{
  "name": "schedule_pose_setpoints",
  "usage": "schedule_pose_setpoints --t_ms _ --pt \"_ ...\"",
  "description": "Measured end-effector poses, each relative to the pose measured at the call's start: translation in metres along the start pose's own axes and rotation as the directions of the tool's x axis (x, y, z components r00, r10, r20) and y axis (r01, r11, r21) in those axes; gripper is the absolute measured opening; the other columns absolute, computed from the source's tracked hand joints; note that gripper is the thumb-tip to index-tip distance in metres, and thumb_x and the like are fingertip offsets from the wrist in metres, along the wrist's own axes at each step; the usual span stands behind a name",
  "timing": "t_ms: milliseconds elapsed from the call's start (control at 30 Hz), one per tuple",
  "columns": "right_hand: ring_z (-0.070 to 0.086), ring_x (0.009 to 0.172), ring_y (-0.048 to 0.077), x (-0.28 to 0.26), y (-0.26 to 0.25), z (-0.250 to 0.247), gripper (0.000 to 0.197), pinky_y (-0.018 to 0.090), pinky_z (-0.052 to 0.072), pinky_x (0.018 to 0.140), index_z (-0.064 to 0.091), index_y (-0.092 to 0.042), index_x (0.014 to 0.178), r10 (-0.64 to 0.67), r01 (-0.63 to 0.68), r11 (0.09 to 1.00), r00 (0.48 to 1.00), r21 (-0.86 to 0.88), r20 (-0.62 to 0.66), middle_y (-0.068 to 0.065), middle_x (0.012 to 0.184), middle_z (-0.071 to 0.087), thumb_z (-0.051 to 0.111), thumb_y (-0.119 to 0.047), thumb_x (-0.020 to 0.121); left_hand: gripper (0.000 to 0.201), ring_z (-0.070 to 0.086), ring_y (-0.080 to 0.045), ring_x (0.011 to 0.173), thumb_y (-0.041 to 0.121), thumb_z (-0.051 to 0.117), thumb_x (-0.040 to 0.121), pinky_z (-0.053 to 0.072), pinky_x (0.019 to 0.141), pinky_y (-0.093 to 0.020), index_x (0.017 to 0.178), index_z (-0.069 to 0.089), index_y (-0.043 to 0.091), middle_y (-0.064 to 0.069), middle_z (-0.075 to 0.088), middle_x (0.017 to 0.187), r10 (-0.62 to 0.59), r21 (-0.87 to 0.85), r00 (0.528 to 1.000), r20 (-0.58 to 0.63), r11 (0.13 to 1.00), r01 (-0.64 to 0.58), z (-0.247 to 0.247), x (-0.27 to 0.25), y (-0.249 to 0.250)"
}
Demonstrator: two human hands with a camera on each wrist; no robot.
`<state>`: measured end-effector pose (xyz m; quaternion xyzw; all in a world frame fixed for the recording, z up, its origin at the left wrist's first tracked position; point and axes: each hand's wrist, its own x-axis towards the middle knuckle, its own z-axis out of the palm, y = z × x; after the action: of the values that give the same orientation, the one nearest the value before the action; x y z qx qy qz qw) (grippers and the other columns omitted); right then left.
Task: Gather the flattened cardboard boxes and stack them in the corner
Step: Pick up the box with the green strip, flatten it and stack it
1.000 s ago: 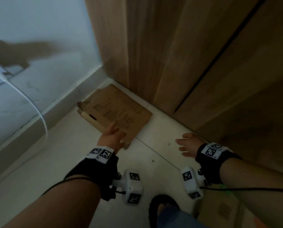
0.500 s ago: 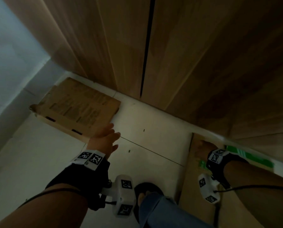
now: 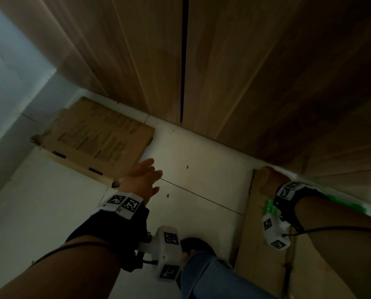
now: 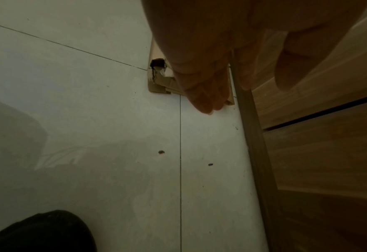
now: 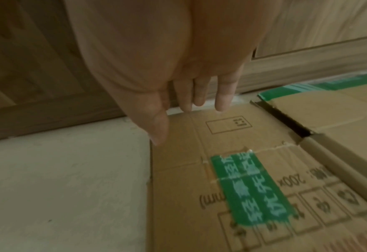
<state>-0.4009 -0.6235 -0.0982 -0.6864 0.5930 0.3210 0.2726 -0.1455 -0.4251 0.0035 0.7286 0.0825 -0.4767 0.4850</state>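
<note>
Left hand (image 3: pixel 144 180), fingers spread and empty, hovers mid-frame beside the corner box (image 3: pixel 98 139). Right hand (image 3: pixel 270 180), fingers straight, reaches over the taped box (image 5: pixel 232 187) at lower right.

Flattened box (image 3: pixel 98 139) lies on the floor (image 3: pixel 201 169) in the corner, wall (image 3: pixel 12 61) to its left, wardrobe (image 3: pixel 201 61) behind. Left hand (image 3: pixel 144 178) is just at its near right corner. Off right, another flattened carton (image 5: pixel 232 187) lies along the wardrobe base, right hand (image 5: pixel 167 76) over its far left corner.
</note>
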Motion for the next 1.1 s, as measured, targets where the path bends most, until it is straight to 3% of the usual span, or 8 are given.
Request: schedule_pose_setpoints --t_ms 33,100,133,233,533,733,900,1100 --pt "0.049 0.116 0.024 0.002 0.001 -0.001 0.021 0.035 0.038 0.101 0.049 -0.030 0.101 -0.029 0.029 1.000 1.000 0.013 0.007 -0.008 0.090 0.049 0.055 -0.012 0.090 0.037 0.051 -0.025 0.117 0.001 0.054 0.087 0.043 0.099 -0.042 0.122 0.056 0.014 -0.013 0.052 0.136 -0.001 0.003 1.000 -0.003 1.000 0.001 0.001 0.000 0.000" --pt "0.047 0.095 0.017 0.005 0.001 -0.005 0.031 0.029 0.038 0.087 0.038 -0.036 0.082 -0.009 0.010 1.000 1.000 0.023 -0.019 -0.015 0.077 0.035 0.060 -0.014 0.085 0.034 0.052 -0.025 0.116 0.002 0.054 0.087 0.044 0.099 -0.042 0.118 0.057 0.016 -0.013 0.052 0.135 -0.003 0.011 1.000 -0.003 1.000 0.003 0.002 0.001 0.001" --pt "0.050 0.095 0.016 0.000 -0.004 -0.008 0.019 0.027 0.039 0.086 0.047 -0.030 0.090 0.007 -0.007 1.000 1.000 -0.019 -0.008 -0.008 0.086 0.047 0.061 -0.018 0.084 0.034 0.052 -0.026 0.117 0.002 0.054 0.087 0.044 0.099 -0.042 0.119 0.057 0.016 -0.013 0.052 0.135 -0.002 0.018 1.000 -0.001 1.000 0.002 0.002 0.002 0.001" --pt "0.048 0.124 0.030 0.002 -0.003 -0.005 0.064 0.032 0.042 0.102 0.032 -0.020 0.141 0.014 -0.016 0.993 1.000 -0.119 -0.017 0.011 0.135 0.051 0.060 -0.024 0.084 0.038 0.050 -0.029 0.124 0.003 0.053 0.088 0.042 0.101 -0.043 0.125 0.055 0.013 -0.014 0.051 0.136 -0.002 0.032 1.000 -0.004 0.999 0.002 0.002 0.004 0.001" --pt "0.049 0.127 0.025 -0.020 -0.016 -0.007 0.041 0.027 0.039 0.102 0.053 -0.010 0.132 -0.093 0.167 0.931 0.968 -0.325 0.232 0.011 0.139 0.051 0.050 -0.019 0.092 0.040 0.052 -0.029 0.123 0.004 0.056 0.087 0.044 0.098 -0.042 0.126 0.056 0.013 -0.014 0.053 0.135 0.013 0.045 1.000 -0.013 0.999 -0.012 -0.006 0.003 0.003" --pt "0.051 0.119 0.029 -0.033 -0.023 -0.030 0.029 0.027 0.039 0.087 0.048 -0.016 0.124 -0.168 0.181 0.941 0.983 -0.286 0.070 0.013 0.133 0.052 0.042 -0.024 0.097 0.038 0.052 -0.029 0.123 0.004 0.056 0.087 0.044 0.102 -0.044 0.124 0.057 0.014 -0.014 0.054 0.134 0.034 0.029 0.999 -0.028 0.999 -0.033 -0.014 -0.007 0.013" --pt "0.047 0.127 0.028 -0.052 -0.037 -0.054 0.040 0.029 0.035 0.103 0.040 -0.005 0.137 -0.211 0.206 0.957 0.977 -0.205 -0.002 0.016 0.141 0.046 0.036 -0.019 0.100 0.026 0.055 -0.026 0.113 0.005 0.058 0.086 0.045 0.097 -0.041 0.109 0.058 0.019 -0.010 0.058 0.123 0.059 0.011 0.998 -0.021 0.998 -0.058 -0.021 -0.027 0.027" --pt "0.054 0.096 0.023 -0.103 -0.021 -0.074 0.031 0.026 0.037 0.077 0.045 -0.003 0.125 -0.196 0.171 0.975 0.964 -0.141 -0.182 0.019 0.123 0.057 0.037 -0.017 0.099 0.028 0.053 -0.022 0.099 0.005 0.056 0.087 0.046 0.084 -0.036 0.112 0.058 0.018 -0.007 0.057 0.108 0.149 -0.005 0.989 0.010 0.989 -0.149 -0.039 -0.062 0.048"
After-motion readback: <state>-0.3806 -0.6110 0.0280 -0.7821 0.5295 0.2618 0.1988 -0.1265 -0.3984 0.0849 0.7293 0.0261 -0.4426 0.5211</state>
